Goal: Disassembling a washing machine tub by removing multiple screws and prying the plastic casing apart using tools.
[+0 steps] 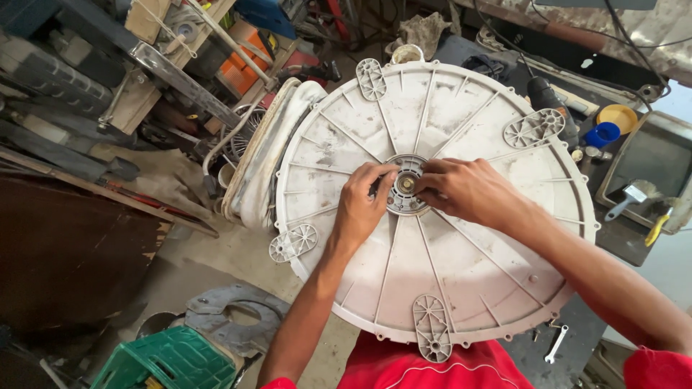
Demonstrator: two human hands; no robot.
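A large round white plastic washer tub point(461, 274) with radial ribs lies flat in front of me, dirty in places. At its centre sits a metal bearing hub point(404, 186). My left hand point(362, 203) rests on the hub's left side, fingers curled against it. My right hand point(465, 189) reaches in from the right, fingertips pressed on the hub's right edge. Whether either hand holds a small part is hidden by the fingers.
A grey rubber gasket point(263, 162) hangs off the tub's left rim. A green plastic crate point(169, 362) stands bottom left, a small wrench point(556, 343) lies bottom right. A drill point(548, 97), a blue cap point(602, 134) and a yellow lid point(618, 115) lie top right beside a tray point(652, 155). Cluttered tools fill the top left.
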